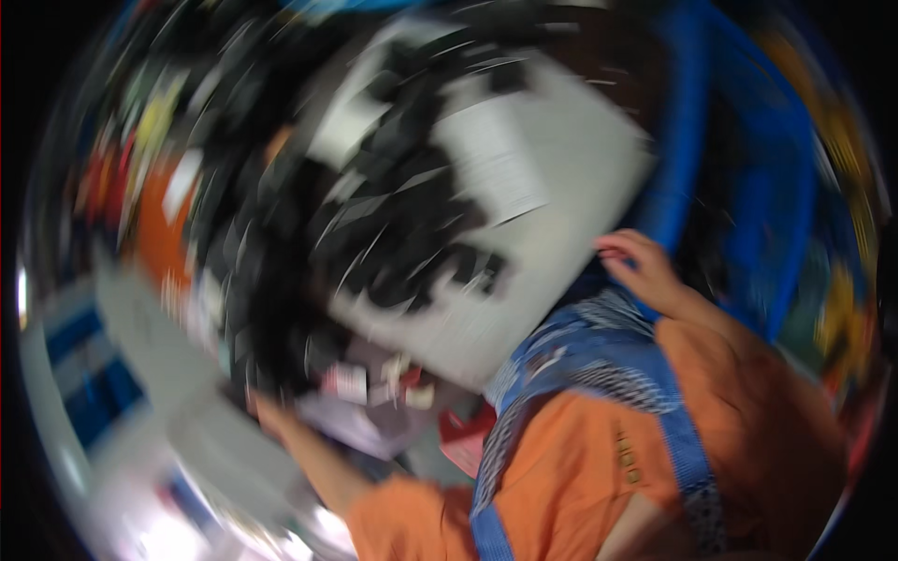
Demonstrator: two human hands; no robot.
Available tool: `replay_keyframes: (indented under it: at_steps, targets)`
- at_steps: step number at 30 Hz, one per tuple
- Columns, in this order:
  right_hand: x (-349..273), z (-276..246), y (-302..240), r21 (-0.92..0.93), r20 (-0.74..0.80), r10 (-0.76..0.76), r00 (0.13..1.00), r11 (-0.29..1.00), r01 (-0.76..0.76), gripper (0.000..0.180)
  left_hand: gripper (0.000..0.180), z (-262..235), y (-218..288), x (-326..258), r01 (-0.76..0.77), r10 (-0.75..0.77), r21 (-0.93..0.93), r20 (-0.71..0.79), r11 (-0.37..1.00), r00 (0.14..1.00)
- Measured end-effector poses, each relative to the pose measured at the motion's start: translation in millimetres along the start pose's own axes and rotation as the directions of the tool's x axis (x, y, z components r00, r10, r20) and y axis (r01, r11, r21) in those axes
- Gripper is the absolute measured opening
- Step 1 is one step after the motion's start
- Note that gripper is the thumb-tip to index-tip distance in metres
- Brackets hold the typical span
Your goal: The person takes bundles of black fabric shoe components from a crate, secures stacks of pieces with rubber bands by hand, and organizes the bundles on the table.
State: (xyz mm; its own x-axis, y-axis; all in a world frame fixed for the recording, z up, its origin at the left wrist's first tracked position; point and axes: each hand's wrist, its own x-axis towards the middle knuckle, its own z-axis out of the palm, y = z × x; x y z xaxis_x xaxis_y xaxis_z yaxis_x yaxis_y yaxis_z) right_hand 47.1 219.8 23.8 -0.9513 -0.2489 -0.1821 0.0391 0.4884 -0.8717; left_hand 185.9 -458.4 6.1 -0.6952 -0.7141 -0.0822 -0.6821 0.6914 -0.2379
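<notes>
The picture is smeared by motion. My left hand (pixel 266 411) reaches out at the lower left, against a mass of black pieces (pixel 271 327); its fingers are blurred, and I cannot make out whether it holds one. My right hand (pixel 647 271) hangs near the right corner of a pale grey table (pixel 599 140), its fingers loosely bent and apart, with nothing seen in them. More black pieces (pixel 402 215), too blurred to name, lie heaped across that table. Beside them is a white printed sheet (pixel 491 159).
Blue crates (pixel 762 187) stand to the right of the table. Below its near edge are a red container (pixel 465 439) and small white and red packets (pixel 348 382). An orange panel (pixel 161 220) and a grey surface (pixel 220 458) are at the left.
</notes>
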Motion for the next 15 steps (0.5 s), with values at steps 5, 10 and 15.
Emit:
replay_keyframes:
  at_steps: [5, 10, 15]
  targets:
    - [-39, -42, 49, 0.055, -0.404, 0.147, 0.903, 0.989, -0.136, 0.024, 0.040, -51, 52, -31, 0.079, -0.316, -0.410, -0.550, 0.909, 0.773]
    - [-81, -88, 155, 0.191, -0.607, 0.368, 0.705, 0.928, -0.320, 0.025, 0.036, -114, 308, -128, -0.323, 0.273, -0.844, -0.219, 0.429, 0.937]
    - [-83, -117, 289, 0.063, -0.483, 0.450, 0.752, 0.874, -0.482, 0.027, 0.040, -132, 540, -266, -0.695, 0.940, -0.711, -0.153, 0.111, 0.307]
